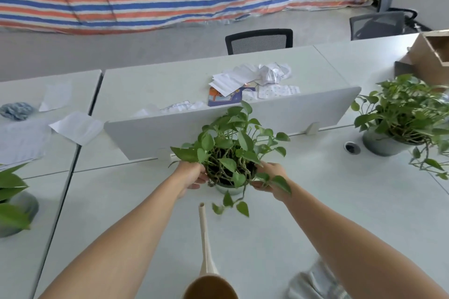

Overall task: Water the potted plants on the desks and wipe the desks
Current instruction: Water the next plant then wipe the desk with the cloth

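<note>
An office — white desks [267, 238], divider panel [170, 133], mesh chairs [259, 41]

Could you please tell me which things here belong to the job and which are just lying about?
Job: middle potted plant, in left hand and right hand; right potted plant; left potted plant; watering can; cloth.
Lying about: papers; cardboard box; chair.

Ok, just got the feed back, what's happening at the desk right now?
A person holds the middle potted plant, left hand and right hand gripping it on either side, just in front of the divider. The watering can sits untouched nearer the camera, spout toward the plant. A cloth lies at lower right, partly behind the right forearm.
</note>
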Tool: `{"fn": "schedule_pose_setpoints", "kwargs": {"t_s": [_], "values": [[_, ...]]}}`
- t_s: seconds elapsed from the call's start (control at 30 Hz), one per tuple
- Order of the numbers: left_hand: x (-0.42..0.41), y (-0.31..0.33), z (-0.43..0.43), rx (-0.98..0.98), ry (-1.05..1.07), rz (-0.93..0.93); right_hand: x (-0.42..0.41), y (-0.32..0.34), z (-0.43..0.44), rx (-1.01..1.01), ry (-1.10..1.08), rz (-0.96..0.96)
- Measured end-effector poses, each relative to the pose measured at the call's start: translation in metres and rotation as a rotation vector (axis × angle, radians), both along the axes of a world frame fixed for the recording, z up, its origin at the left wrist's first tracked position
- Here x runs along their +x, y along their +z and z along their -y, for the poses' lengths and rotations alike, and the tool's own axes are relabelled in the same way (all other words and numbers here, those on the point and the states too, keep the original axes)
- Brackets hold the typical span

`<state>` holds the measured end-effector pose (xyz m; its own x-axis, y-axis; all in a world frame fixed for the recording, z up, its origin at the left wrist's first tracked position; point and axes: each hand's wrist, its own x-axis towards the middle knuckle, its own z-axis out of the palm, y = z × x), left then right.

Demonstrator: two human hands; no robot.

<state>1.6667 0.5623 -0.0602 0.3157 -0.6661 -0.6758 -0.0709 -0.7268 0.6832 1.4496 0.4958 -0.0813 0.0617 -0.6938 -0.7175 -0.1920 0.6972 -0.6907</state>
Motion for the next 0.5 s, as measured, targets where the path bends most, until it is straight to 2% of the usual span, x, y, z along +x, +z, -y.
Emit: {"fn": "schedule_pose_setpoints", "kwargs": {"t_s": [0.27, 0.5], "values": [[-0.038, -0.002, 0.002, -0.114, 0.258, -0.106, -0.023, -0.003, 0.019, -0.055, 0.128, -0.024], [-0.076, 0.004, 0.010, -0.102, 0.340, -0.155, -0.057, -0.007, 0.034, -0.059, 0.165, -0.022]]}}
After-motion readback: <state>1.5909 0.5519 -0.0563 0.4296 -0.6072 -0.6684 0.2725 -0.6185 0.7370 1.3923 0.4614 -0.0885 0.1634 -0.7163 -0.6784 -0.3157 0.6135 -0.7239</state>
